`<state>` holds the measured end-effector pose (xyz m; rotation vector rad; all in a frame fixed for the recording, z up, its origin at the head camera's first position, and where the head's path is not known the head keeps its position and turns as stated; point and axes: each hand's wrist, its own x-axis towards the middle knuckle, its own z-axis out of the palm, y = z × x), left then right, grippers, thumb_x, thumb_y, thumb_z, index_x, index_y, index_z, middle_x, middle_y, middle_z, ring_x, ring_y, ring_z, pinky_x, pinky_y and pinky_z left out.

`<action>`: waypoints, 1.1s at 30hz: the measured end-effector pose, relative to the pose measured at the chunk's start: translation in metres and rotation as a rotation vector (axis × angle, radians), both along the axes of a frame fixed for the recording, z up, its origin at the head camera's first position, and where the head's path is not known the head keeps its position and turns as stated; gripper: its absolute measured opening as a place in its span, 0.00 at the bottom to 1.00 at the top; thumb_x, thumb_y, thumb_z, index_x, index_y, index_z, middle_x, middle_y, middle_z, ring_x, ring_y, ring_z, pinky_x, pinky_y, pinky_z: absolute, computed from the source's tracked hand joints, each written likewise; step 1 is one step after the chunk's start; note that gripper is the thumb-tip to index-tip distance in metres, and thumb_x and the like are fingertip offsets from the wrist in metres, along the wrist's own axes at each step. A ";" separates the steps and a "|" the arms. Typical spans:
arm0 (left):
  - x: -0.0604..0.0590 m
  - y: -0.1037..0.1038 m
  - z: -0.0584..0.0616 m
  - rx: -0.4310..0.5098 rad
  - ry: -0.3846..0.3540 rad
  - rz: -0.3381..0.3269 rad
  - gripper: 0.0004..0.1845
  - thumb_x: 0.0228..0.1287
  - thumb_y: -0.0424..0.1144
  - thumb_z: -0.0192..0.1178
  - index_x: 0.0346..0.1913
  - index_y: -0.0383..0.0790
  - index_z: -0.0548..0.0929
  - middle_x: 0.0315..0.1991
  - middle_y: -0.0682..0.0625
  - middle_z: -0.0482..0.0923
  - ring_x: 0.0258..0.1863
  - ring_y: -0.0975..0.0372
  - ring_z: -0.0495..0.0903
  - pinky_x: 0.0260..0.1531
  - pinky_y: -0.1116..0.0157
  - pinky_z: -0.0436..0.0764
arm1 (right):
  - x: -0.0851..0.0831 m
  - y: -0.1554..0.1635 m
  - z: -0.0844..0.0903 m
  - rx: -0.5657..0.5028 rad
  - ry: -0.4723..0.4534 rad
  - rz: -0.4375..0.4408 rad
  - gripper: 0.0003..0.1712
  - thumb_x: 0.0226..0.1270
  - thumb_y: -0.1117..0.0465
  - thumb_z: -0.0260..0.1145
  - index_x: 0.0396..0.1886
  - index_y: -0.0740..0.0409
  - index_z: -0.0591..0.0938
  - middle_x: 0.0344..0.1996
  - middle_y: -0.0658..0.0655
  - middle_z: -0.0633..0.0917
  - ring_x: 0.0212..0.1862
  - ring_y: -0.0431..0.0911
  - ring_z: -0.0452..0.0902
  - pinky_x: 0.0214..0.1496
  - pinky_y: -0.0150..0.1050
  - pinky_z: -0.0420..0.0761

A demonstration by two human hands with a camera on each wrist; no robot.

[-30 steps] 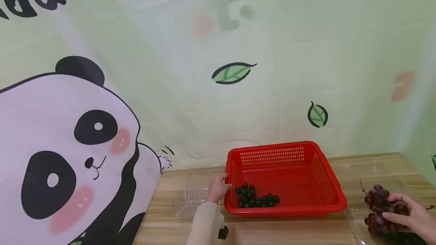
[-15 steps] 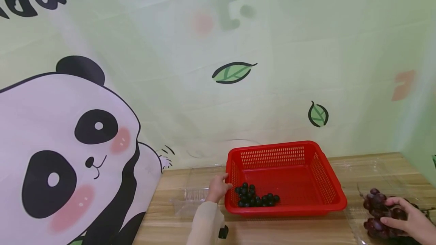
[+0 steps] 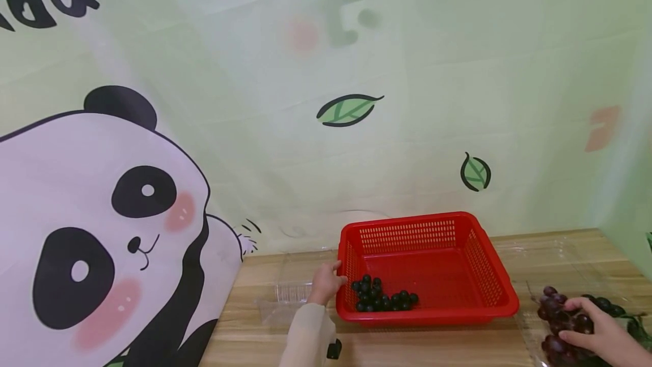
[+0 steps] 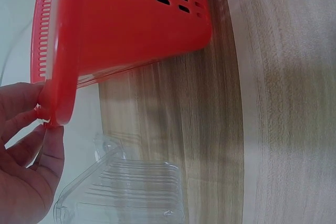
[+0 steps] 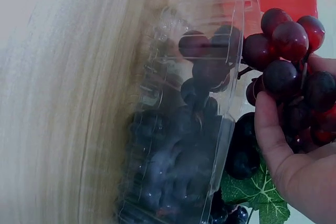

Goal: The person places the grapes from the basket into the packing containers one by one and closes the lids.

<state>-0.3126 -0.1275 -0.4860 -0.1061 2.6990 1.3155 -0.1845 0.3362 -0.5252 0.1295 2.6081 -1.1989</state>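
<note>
Grape bunch [image 3: 562, 316], dark red, sits at the table's right edge, near the front right corner, inside an open clear plastic clamshell [image 5: 178, 129]. Right hand [image 3: 598, 330] wraps the bunch from the right, fingers curled over the top berries; wrist view shows thumb under, berries pressed into the palm. Bunch's long axis runs roughly front to back on the table; stem end not visible. A green leaf [image 5: 252, 190] lies under the hand in the clamshell.

Red basket [image 3: 481, 276], perforated walls, sits mid-table near the back edge, long axis left to right. Loose dark grapes [image 3: 379, 294] are piled in its front left corner. Left hand [image 3: 326, 282] pinches the basket's left rim between thumb and fingers; sleeve pale.

A second clear plastic container [image 4: 126, 192] lies just left of the basket, beside the left hand.

Surface: light wood-grain table [image 3: 254, 333]. Behind it: pale green cloth backdrop [image 3: 458, 72] with leaf prints and a big cartoon panda [image 3: 91, 231] at left. Black lettering at the top left is cut off; "da" readable, rest out of view.
</note>
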 end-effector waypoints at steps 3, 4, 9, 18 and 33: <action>-0.001 0.000 0.000 -0.004 0.002 0.000 0.27 0.55 0.30 0.58 0.60 0.36 0.68 0.51 0.40 0.74 0.33 0.59 0.78 0.37 0.59 0.80 | -0.002 -0.002 -0.001 -0.010 -0.023 0.018 0.43 0.53 0.41 0.61 0.50 0.75 0.58 0.47 0.77 0.64 0.47 0.66 0.65 0.38 0.48 0.74; -0.001 0.000 0.000 -0.005 0.002 0.001 0.27 0.55 0.30 0.58 0.60 0.36 0.68 0.52 0.40 0.74 0.34 0.59 0.78 0.37 0.59 0.80 | -0.003 -0.002 -0.001 -0.011 -0.030 0.024 0.44 0.53 0.41 0.61 0.50 0.75 0.58 0.47 0.77 0.64 0.47 0.66 0.65 0.38 0.48 0.74; 0.000 0.001 0.000 -0.001 0.005 0.001 0.27 0.55 0.30 0.58 0.60 0.36 0.67 0.52 0.40 0.73 0.35 0.58 0.78 0.38 0.58 0.80 | -0.005 -0.005 -0.003 -0.014 -0.057 0.028 0.48 0.50 0.38 0.62 0.51 0.75 0.58 0.47 0.78 0.63 0.47 0.66 0.65 0.39 0.49 0.74; 0.000 0.001 -0.001 -0.004 0.004 -0.001 0.27 0.55 0.30 0.58 0.60 0.35 0.68 0.52 0.40 0.74 0.34 0.59 0.78 0.38 0.59 0.80 | -0.005 -0.011 -0.004 -0.034 -0.075 0.018 0.48 0.48 0.38 0.63 0.51 0.74 0.59 0.49 0.78 0.62 0.48 0.66 0.63 0.39 0.50 0.73; 0.001 0.001 0.001 0.012 -0.011 0.011 0.27 0.55 0.30 0.58 0.60 0.37 0.68 0.51 0.41 0.75 0.33 0.59 0.78 0.37 0.59 0.80 | -0.011 -0.015 -0.007 -0.070 -0.083 0.065 0.44 0.51 0.41 0.62 0.51 0.74 0.62 0.48 0.76 0.65 0.48 0.65 0.66 0.38 0.49 0.74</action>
